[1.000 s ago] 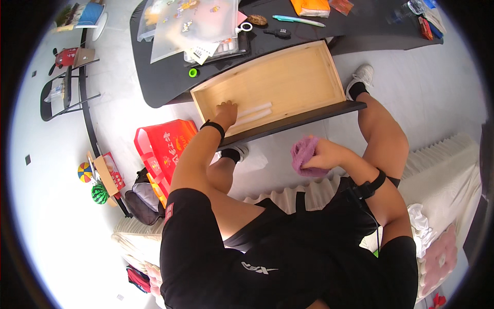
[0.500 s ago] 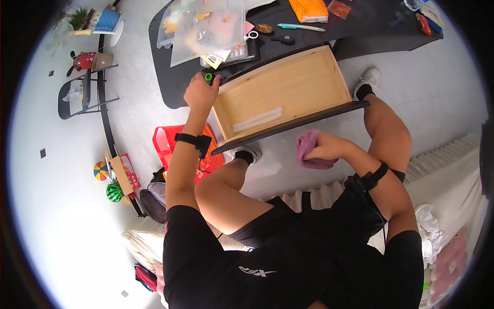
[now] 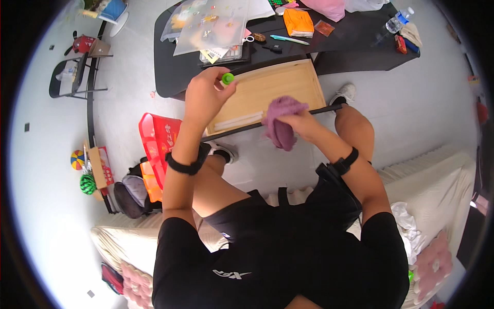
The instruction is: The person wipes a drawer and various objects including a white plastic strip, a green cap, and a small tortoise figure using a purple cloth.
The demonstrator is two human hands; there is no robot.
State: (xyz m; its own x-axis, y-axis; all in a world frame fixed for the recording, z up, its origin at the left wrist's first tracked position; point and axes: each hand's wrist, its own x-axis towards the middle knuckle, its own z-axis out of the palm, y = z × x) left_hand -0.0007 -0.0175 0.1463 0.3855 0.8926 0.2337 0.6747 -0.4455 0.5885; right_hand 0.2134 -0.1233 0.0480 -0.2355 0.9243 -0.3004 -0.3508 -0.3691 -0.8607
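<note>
My left hand [image 3: 207,95] is raised over the left end of the open drawer [image 3: 303,82]. Between its thumb and fingers it pinches a small round green piece [image 3: 228,79] with a hollow centre, which looks like a cap. A crumpled mauve cloth [image 3: 284,116] is gripped in my right hand [image 3: 304,125] above the drawer's front edge. The cloth hangs partly in front of the drawer's pale wooden floor. Inside the drawer, two white sticks [image 3: 239,121] lie along the front side.
The black desk [image 3: 170,67] carries plastic sleeves [image 3: 211,31], scissors [image 3: 249,38], a teal pen [image 3: 289,39], an orange packet [image 3: 298,23] and a water bottle [image 3: 399,21]. A red bag [image 3: 154,139] stands left of my leg. Behind me is a covered sofa [image 3: 437,175].
My left hand has lifted the green piece from the desk edge toward the drawer. The right hand has brought the cloth forward and left, over the drawer front. The view has shifted.
</note>
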